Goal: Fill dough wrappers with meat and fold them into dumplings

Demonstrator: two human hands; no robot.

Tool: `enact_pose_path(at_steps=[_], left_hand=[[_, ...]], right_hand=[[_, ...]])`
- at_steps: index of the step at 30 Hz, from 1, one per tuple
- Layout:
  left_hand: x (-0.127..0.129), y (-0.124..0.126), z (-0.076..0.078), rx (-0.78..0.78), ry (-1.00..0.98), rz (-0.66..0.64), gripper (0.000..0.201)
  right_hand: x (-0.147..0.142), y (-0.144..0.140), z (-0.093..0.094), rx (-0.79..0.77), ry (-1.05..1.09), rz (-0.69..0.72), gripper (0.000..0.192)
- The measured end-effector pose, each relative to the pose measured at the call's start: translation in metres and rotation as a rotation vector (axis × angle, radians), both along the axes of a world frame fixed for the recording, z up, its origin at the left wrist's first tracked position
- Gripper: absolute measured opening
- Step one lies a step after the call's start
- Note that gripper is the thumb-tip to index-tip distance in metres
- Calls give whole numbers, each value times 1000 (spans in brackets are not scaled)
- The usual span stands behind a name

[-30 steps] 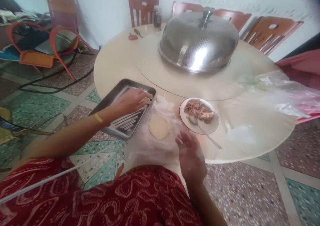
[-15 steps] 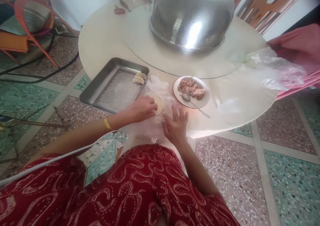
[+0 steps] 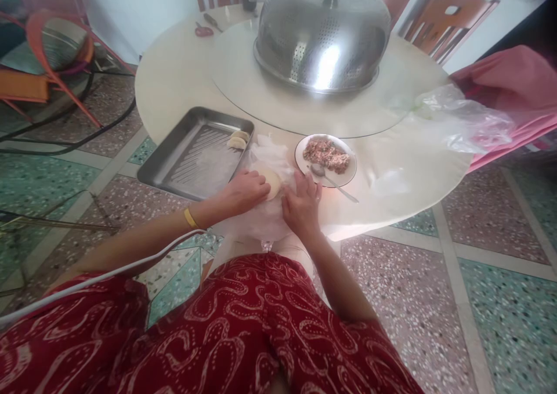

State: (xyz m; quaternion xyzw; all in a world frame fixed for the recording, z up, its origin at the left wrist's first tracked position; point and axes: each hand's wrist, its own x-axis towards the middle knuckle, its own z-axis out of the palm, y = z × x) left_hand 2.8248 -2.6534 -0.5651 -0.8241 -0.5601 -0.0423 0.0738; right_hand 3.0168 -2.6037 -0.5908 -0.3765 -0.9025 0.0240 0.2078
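Both hands have closed in on the round dumpling wrapper (image 3: 270, 180) compared with half a second back, when the right hand sat lower and a bit apart from it. Now the left hand (image 3: 243, 192) has its fingers curled over the wrapper's left edge, touching it, and the right hand (image 3: 301, 201) lies flat with fingers together just beside its right edge, pressing on the thin plastic sheet (image 3: 270, 220) underneath. Can't tell if the left one is actually pinching the dough or just resting on it.

All this is mid-frame, at the near edge of the round table (image 3: 174, 80). Left of the wrapper is a metal tray (image 3: 183, 156) with two folded dumplings (image 3: 237, 140) in its far right corner. To the right is a plate of minced filling (image 3: 326, 155) with a spoon (image 3: 333, 180) on it. Up top sits a big steel food cover (image 3: 322, 34).
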Motion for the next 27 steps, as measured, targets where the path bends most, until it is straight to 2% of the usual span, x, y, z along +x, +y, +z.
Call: enact_pose_path(at_steps=[3,6,9,12,17,21,23,25,27], left_hand=[[3,-1,-1,53,66,-47,13],[3,0,3,16,54,-46,15],[1,3,12,-109,-66,18,19],[-4,8,18,-168,-167,53,23],[-14,19,18,-181,-259,61,23],[-24,10,22,-124,-401,142,24],[-24,-4,24,-80,-583,245,26],[-17,-20,23,-108,-960,365,29],[-2,-30,18,-236,-1437,404,34]], right_hand=[[-3,2,1,2,-8,-4,31],[-4,2,2,7,8,0,30],[-4,1,4,17,32,6,28],[-6,2,6,7,40,43,26],[-19,13,9,-20,19,148,25],[-33,27,12,-75,35,161,23],[-42,37,17,-100,76,157,23],[-51,51,26,-126,114,149,20],[-61,65,39,-152,125,150,17]])
